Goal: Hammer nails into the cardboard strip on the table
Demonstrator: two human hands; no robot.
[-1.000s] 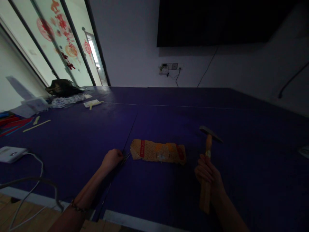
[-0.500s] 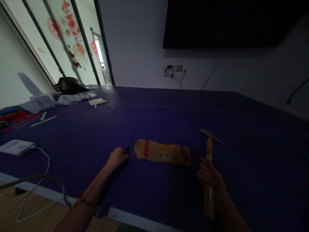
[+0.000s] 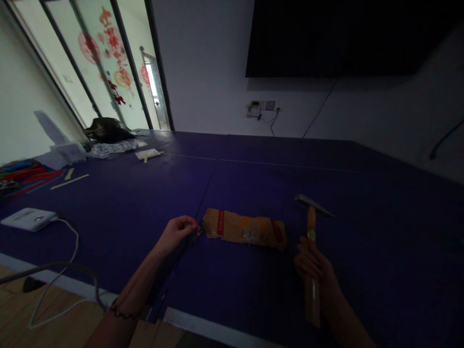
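My right hand [image 3: 313, 263] is wrapped round the wooden handle of a hammer [image 3: 311, 217], its metal head pointing up and away from me. My left hand [image 3: 177, 233] has thumb and fingers pinched together over several thin, dark metal pieces that look like nails [image 3: 197, 236], lying by the seam in the tabletop. What sits in that pinch is too small to make out. Between my hands, flat on the table, lies a torn strip of brown cardboard [image 3: 232, 226] with red bands and orange print. Small shiny bits show near its middle.
The purple-covered table [image 3: 253, 285] has a pale front edge. At left are a white power bank [image 3: 29, 220] with a white cable, coloured strips [image 3: 31, 176], a small white packet [image 3: 148, 154] and a black bag [image 3: 108, 129]. A dark television [image 3: 337, 38] hangs on the wall.
My left hand has risen slightly off the thin metal pieces and shifted right, towards the cardboard. My right hand still holds the hammer in nearly the same place.
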